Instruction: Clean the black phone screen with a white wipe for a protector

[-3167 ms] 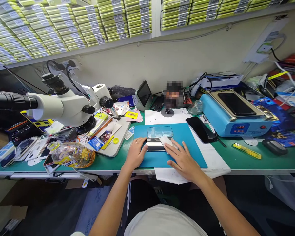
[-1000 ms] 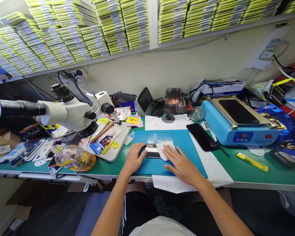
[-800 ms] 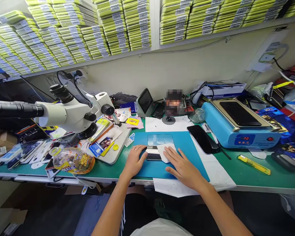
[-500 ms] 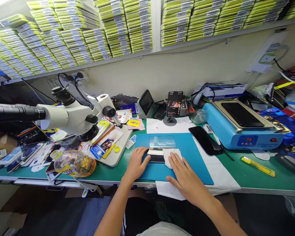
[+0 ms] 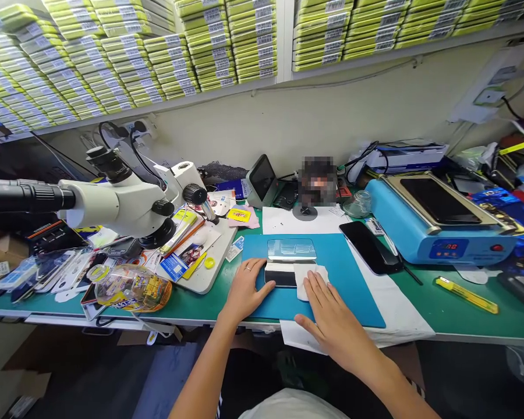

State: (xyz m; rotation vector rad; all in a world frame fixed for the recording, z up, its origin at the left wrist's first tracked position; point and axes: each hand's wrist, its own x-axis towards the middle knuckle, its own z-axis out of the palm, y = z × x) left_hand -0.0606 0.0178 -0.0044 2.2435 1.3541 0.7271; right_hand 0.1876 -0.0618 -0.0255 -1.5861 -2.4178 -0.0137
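A dark, glossy phone [image 5: 280, 277] lies lengthwise across a blue mat [image 5: 358, 299], reflecting bright bands. My left hand [image 5: 247, 289] grips its left end, with the thumb at the near edge and the fingers at the far edge. Over the phone's right part is a white wipe [image 5: 303, 286], pressed down by the fingers of my right hand [image 5: 334, 317], whose thumb sticks out to the side. Just beyond the phone, a clear glass panel [image 5: 290, 248] lies flat on the mat. The phone's right end is hidden under the wipe and hand.
A microscope [image 5: 109, 201] and a plastic jar [image 5: 131, 287] stand left. To the right are a black phone [image 5: 369, 247], a yellow cutter [image 5: 467, 295] and a blue heating plate machine [image 5: 436, 247]. A pixelated device sits on a round stand [image 5: 304, 213] behind. Stacked yellow-green packs [image 5: 218, 46] fill the shelf.
The view has shifted slightly. Both hands, the phone and the wipe keep nearly the same places on the mat.
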